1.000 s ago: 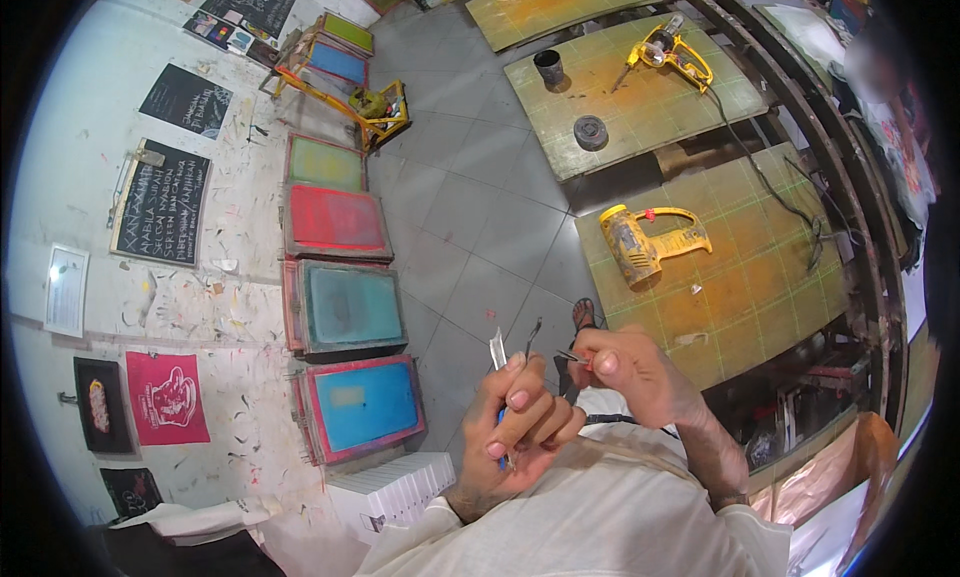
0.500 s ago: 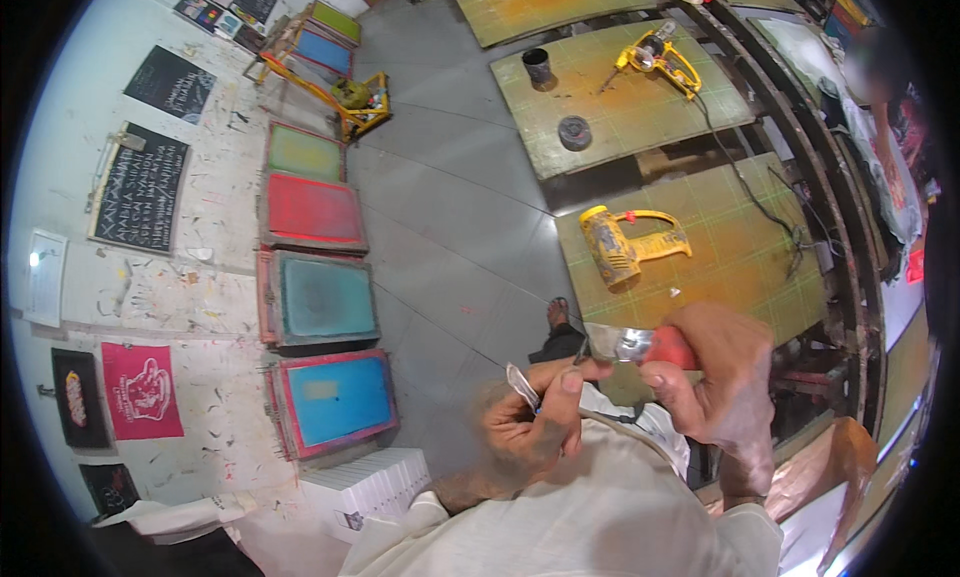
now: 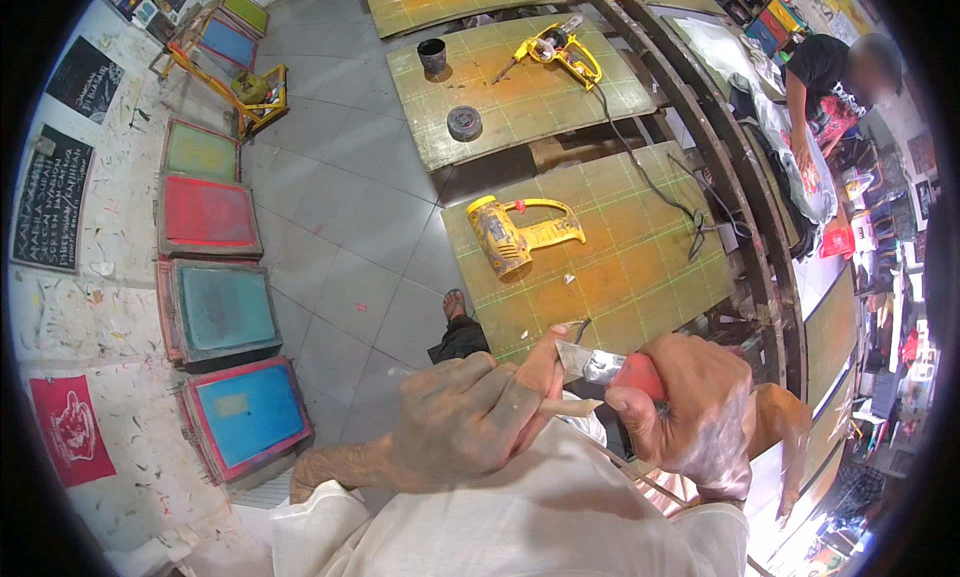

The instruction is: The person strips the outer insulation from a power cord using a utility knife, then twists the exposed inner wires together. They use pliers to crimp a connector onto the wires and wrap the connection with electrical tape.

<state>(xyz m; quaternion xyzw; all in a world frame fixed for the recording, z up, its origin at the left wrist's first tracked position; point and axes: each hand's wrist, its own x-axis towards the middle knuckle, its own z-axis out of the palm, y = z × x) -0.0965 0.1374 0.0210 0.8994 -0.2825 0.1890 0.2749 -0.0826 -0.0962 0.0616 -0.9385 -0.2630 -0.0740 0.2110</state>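
"What's each grip doing?"
"The left hand point(image 3: 465, 417) pinches a pale strip point(image 3: 574, 407); the right hand point(image 3: 695, 407) is wrapped round a red-handled blade point(image 3: 602, 366), its tip by the left index fingertip. Both hands are in front of the shirt point(image 3: 530, 517), near the closest counter point(image 3: 650, 227)."
"And the dark wire point(image 3: 582, 330)?"
"It shows just past the blade; I can't tell whether fingers hold it."
"What could go wrong?"
"A slip, I'd judge: too much pressure, and the blade could nick that fingertip."
"The surface?"
"Stained, green-lined, bearing a yellow heat gun point(image 3: 510, 239). The next counter point(image 3: 530, 107) carries another yellow tool point(image 3: 570, 57), a black cup point(image 3: 432, 57) and a dark roll point(image 3: 464, 123)."
"The room?"
"Grey tiled floor point(image 3: 340, 227), framed screens point(image 3: 225, 307) along the left wall point(image 3: 110, 307), a co-worker point(image 3: 820, 72) far right."
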